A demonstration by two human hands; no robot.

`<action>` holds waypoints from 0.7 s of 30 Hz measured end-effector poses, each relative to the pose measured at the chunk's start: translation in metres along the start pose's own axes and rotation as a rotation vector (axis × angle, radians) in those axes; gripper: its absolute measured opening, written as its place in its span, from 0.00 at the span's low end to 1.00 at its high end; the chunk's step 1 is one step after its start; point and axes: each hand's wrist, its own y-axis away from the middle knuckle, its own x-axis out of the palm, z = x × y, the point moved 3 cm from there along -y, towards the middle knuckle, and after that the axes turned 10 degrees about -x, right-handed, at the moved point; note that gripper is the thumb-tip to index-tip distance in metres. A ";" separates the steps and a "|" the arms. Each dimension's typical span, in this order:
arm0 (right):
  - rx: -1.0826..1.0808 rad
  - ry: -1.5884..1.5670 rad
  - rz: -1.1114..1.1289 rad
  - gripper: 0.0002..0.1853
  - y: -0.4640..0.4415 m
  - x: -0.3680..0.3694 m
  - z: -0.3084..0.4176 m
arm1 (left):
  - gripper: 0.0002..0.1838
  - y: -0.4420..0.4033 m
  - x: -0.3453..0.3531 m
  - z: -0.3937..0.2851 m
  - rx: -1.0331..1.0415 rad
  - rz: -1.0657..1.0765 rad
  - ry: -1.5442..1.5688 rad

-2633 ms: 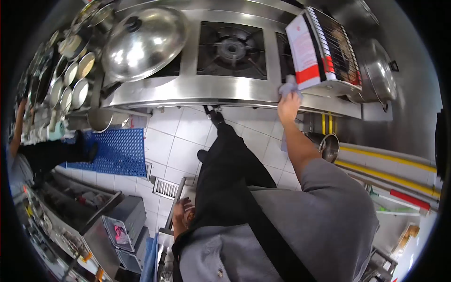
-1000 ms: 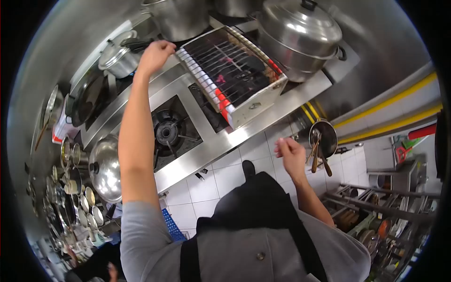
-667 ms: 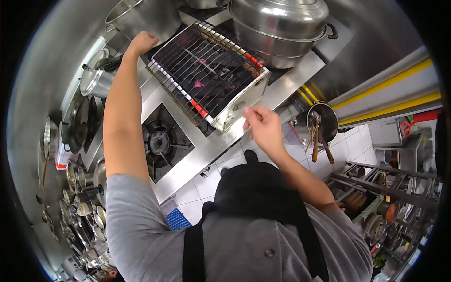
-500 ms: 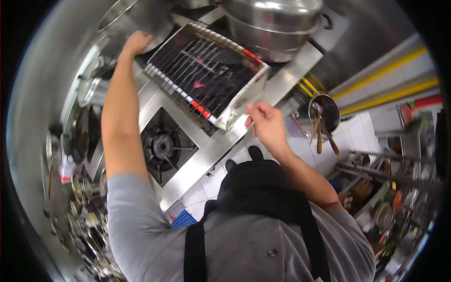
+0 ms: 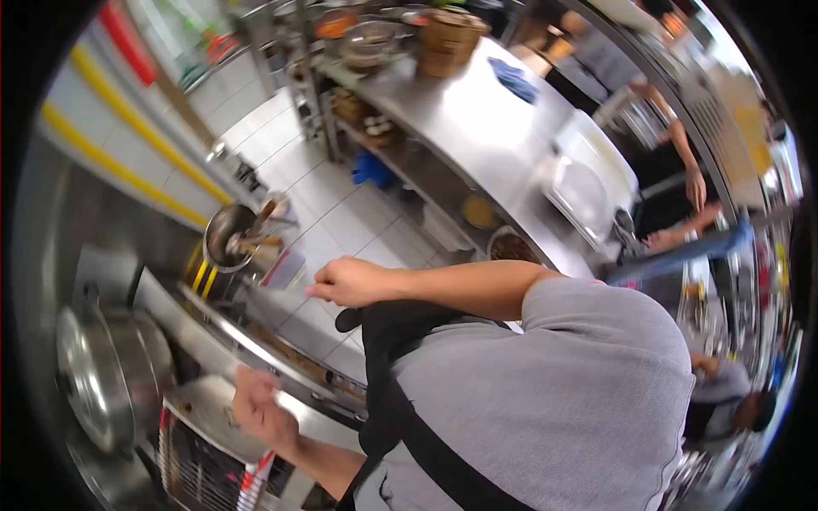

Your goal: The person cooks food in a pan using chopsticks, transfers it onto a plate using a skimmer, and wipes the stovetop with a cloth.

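Note:
My left hand, smeared by motion, hangs over the metal side of the charcoal grill. Its fingers look curled, but I cannot tell whether they hold anything. Higher in the view, my right hand is over the tiled floor in front of my apron, fingers curled in and nothing visible in them. The grill's wire rack shows only partly at the bottom left. Near my right hand stands a metal pot with wooden-handled utensils in it.
A large lidded steamer pot stands beside the grill. Across the floor is a steel worktable with a bamboo basket, a blue cloth and a white tray. Other people work beyond it at the right.
My view has turned right, away from the stove, bringing the worktable and other people in. My left hand has left the grill's far left corner; my right hand has moved off the grill's near edge.

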 end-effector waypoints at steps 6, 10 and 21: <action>0.339 -0.095 -0.534 0.24 0.142 -0.108 -0.094 | 0.16 -0.047 0.127 -0.006 -0.184 0.466 0.121; 0.532 -0.184 -0.787 0.28 0.210 -0.209 -0.160 | 0.14 -0.059 0.185 -0.029 -0.129 0.606 -0.036; 0.638 0.947 -0.791 0.38 0.224 -0.564 -0.551 | 0.16 0.030 0.279 0.087 -0.721 0.534 -0.409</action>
